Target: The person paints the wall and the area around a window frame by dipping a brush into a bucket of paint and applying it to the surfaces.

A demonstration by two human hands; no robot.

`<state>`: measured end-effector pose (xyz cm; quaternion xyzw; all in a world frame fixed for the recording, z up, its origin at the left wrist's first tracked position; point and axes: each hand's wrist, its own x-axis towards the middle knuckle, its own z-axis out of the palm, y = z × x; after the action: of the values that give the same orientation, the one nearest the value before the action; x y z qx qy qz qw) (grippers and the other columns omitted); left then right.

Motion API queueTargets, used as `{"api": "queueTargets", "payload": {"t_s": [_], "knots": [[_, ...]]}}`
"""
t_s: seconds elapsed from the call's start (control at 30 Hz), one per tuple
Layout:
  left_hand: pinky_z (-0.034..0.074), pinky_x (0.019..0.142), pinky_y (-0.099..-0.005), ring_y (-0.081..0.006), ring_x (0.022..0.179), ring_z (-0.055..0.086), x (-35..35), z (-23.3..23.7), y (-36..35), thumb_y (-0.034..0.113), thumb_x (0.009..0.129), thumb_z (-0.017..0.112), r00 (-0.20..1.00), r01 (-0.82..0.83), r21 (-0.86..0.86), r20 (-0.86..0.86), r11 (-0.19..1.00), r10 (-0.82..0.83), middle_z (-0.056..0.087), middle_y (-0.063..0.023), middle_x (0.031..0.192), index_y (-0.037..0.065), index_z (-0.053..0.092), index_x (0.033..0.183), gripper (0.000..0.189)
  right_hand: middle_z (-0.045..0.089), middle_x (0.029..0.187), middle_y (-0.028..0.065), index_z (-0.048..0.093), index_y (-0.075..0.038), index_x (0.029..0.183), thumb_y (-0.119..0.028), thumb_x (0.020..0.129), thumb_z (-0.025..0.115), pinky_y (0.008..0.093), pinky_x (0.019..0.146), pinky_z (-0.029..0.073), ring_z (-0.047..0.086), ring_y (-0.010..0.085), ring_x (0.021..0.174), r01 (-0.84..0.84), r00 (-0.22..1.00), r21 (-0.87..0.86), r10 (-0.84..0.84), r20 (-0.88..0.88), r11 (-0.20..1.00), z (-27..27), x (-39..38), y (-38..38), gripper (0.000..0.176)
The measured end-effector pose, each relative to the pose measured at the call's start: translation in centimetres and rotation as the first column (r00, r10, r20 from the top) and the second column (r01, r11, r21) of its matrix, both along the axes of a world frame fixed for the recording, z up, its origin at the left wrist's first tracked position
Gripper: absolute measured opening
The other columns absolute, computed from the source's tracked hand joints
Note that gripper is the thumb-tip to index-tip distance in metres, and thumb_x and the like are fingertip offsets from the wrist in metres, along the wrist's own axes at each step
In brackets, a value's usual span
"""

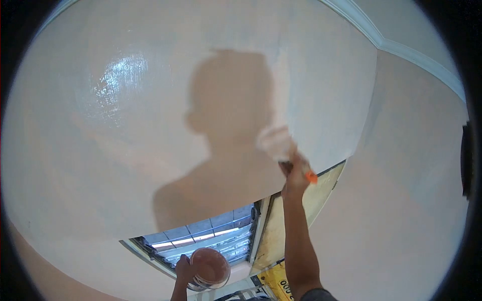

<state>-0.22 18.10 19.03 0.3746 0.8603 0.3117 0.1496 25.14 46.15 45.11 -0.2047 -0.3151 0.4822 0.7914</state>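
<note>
My right hand (296,175) is raised to the wall (331,95), fingers wrapped round a wide paintbrush (275,143) with an orange handle end. The bristle end looks pale with paint, lies against or close to the wall, and is a little blurred. Lower down, my left hand (185,270) grips the side of a small paint bucket (211,268). Pinkish paint coats the inside of the bucket, which tilts toward me. Part of its outer wall is hidden behind my left hand.
Below the wall is a window (201,233) with bars and louvres. Beside it stands a yellowish panel (288,215). A yellow bag (277,281) lies low down, near my right arm. White moulding (401,48) runs along the ceiling. A shadow of a head and shoulders falls on the wall.
</note>
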Motion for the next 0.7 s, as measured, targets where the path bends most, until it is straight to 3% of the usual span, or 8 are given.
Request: {"api": "queueTargets", "payload": {"t_s": [0.1,0.17,0.2,0.3,0.4,0.5,0.6,0.7], "knots": [[0.047,0.064,-0.046,-0.0402,0.072,0.061,-0.2,-0.3,0.3,0.036,0.068,0.071,1.0,0.029,0.049,0.0,0.998,-0.029,0.062,-0.0213,0.075,0.002,0.053,0.082,0.041,0.062,0.093,0.011,0.054,0.003,0.106,-0.016,0.09,0.059,0.0345,0.071,0.058,0.063,0.0185,0.076,0.0,0.999,-0.153,0.005,0.032,0.988,-2.8,1.0,-2.5,0.026],[0.05,0.069,-0.0441,-0.0401,0.08,0.063,-0.6,-0.3,0.4,0.056,0.072,0.068,0.997,0.078,-0.04,-0.022,0.996,-0.079,0.063,-0.0222,0.08,-0.001,0.053,0.089,0.062,0.062,0.092,0.0118,0.055,0.004,0.106,-0.016,0.09,0.059,0.0337,0.069,0.058,0.064,0.0189,0.075,0.006,0.998,-0.166,0.003,0.055,0.986,-1.3,1.1,-2.6,0.026],[0.05,0.069,-0.0441,-0.0401,0.08,0.063,-0.7,0.2,0.4,0.056,0.072,0.068,0.997,0.079,-0.03,-0.023,0.996,-0.08,0.063,-0.0222,0.08,-0.001,0.053,0.089,0.062,0.063,0.091,0.0117,0.057,0.004,0.105,-0.016,0.09,0.059,0.0326,0.067,0.057,0.063,0.0185,0.074,0.013,0.997,-0.15,-0.002,0.071,0.989,0.0,1.1,-2.3,0.025],[0.049,0.069,-0.0444,-0.0395,0.078,0.063,-0.4,1.2,0.2,0.052,0.07,0.07,0.996,0.093,-0.041,0.013,0.995,-0.093,0.063,-0.0215,0.079,-0.001,0.054,0.088,0.058,0.063,0.088,0.0109,0.06,0.005,0.101,-0.014,0.089,0.055,0.0324,0.069,0.056,0.063,0.0184,0.073,0.079,0.971,0.107,-0.101,0.215,0.991,7.9,1.3,0.1,0.023],[0.049,0.068,-0.0449,-0.0395,0.077,0.063,-0.8,0.4,0.5,0.048,0.067,0.072,0.994,0.093,-0.008,0.052,0.996,-0.092,0.063,-0.0213,0.078,0.0,0.053,0.087,0.055,0.062,0.087,0.0101,0.06,0.007,0.102,-0.012,0.089,0.05,0.0317,0.073,0.054,0.063,0.0183,0.077,0.061,0.987,0.368,-0.111,0.116,0.928,18.1,1.0,3.1,0.026],[0.049,0.067,-0.0451,-0.0391,0.076,0.063,-0.3,-0.1,0.5,0.045,0.064,0.074,0.998,0.049,0.035,0.031,0.998,-0.05,0.063,-0.0211,0.077,0.0,0.053,0.085,0.054,0.061,0.09,0.0104,0.058,0.009,0.106,-0.012,0.09,0.045,0.0327,0.074,0.053,0.061,0.0194,0.078,0.034,0.999,0.446,-0.046,0.016,0.894,25.2,-0.3,-0.6,0.029],[0.049,0.068,-0.0457,-0.0397,0.078,0.063,0.2,0.1,0.2,0.038,0.065,0.074,0.999,0.016,0.043,0.048,0.999,-0.018,0.063,-0.0229,0.08,0.001,0.052,0.084,0.047,0.061,0.094,0.012,0.056,0.009,0.11,-0.012,0.092,0.045,0.0323,0.076,0.054,0.061,0.0208,0.08,-0.011,1.0,0.461,-0.004,0.031,0.887,24.9,-1.7,0.0,0.03],[0.048,0.065,-0.0461,-0.0392,0.075,0.062,0.1,0.3,0.1,0.041,0.069,0.072,0.997,0.061,0.056,0.04,0.997,-0.063,0.062,-0.0212,0.077,-0.001,0.053,0.084,0.048,0.061,0.089,0.0085,0.058,0.003,0.103,-0.017,0.092,0.054,0.0301,0.073,0.053,0.06,0.0163,0.078,0.049,0.989,0.387,-0.099,0.111,0.921,17.0,-3.6,2.1,0.023]]}}
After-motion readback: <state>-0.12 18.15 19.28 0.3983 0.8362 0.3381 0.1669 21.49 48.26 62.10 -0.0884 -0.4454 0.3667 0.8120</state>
